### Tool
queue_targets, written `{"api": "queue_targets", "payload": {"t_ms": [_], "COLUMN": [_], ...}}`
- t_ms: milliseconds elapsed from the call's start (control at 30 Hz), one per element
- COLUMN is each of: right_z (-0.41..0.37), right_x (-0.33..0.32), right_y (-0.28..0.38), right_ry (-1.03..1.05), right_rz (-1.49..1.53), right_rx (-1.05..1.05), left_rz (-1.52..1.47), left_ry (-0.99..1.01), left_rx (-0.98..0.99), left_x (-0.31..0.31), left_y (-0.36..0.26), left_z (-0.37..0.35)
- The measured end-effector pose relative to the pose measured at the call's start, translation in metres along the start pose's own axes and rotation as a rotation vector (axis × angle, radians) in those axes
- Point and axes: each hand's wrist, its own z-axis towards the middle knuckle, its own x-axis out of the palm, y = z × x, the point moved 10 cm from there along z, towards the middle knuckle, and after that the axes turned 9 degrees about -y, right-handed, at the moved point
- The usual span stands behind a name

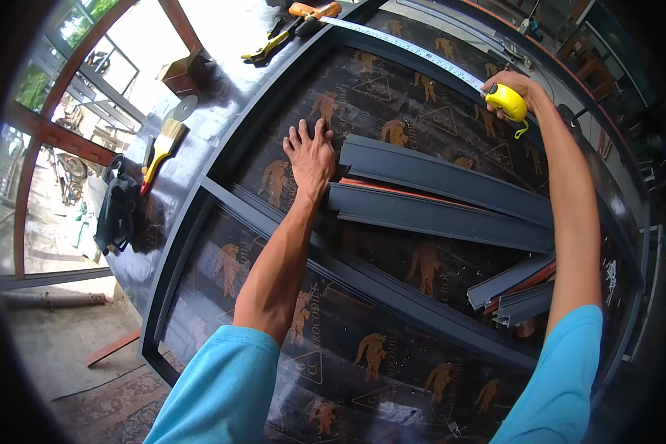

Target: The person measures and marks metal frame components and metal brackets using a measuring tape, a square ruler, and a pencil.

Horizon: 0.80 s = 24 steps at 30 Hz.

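Observation:
My right hand [512, 95] is wrapped round a yellow tape measure [507, 102] at the upper right. Its silver blade [407, 50] is drawn out along the far bar of a dark grey metal frame [255, 103], reaching the frame's far left corner. My left hand [310, 159] lies flat with fingers spread on the dark printed board [362, 96] inside the frame. Just right of that hand are two long grey metal profiles [436, 174], lying side by side at a slight angle. The tape's hook end is too small to make out.
Shorter cut profiles [510, 285] lie at the right. On the bench's left side are a paintbrush [164, 148], a black pouch [116, 207], a cardboard box [185, 74] and a round disc [186, 108]. An orange-handled tool [314, 10] and a yellow tool [266, 49] sit near the far corner.

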Motion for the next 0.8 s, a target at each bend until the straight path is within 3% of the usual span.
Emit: {"api": "queue_targets", "payload": {"t_ms": [133, 333, 433, 467, 567, 600, 667, 733, 800], "right_z": [0.023, 0.039, 0.034, 0.08, 0.08, 0.07, 0.015, -0.009, -0.053], "right_x": [-0.012, -0.028, -0.034, -0.05, -0.119, -0.138, -0.167, -0.217, -0.229], "right_y": [0.0, -0.013, 0.0, -0.011, -0.068, -0.071, -0.107, -0.159, -0.185], "right_ry": [-0.061, -0.091, -0.172, -0.127, -0.269, -0.333, -0.376, -0.563, -0.557], "right_rz": [-0.213, -0.267, -0.247, -0.272, -0.65, -1.016, -1.114, -1.077, -1.019], "right_rx": [0.085, 0.129, -0.043, -0.245, -0.272, -0.388, -0.095, 0.056, 0.071], "left_rz": [-0.017, 0.001, 0.01, -0.004, -0.026, -0.03, -0.003, 0.013, 0.035], "left_ry": [0.052, 0.117, 0.075, 0.075, 0.102, 0.109, 0.14, 0.131, 0.136], "left_rx": [-0.024, -0.049, -0.021, -0.009, 0.025, 0.031, 0.046, 0.084, 0.102], "left_x": [0.003, 0.007, 0.005, 0.006, 0.013, 0.014, 0.013, 0.019, 0.021], "left_y": [0.002, 0.004, 0.006, 0.005, 0.006, 0.006, 0.005, 0.01, 0.013], "left_z": [-0.001, -0.001, -0.002, -0.001, -0.001, -0.002, -0.002, -0.004, -0.005]}}
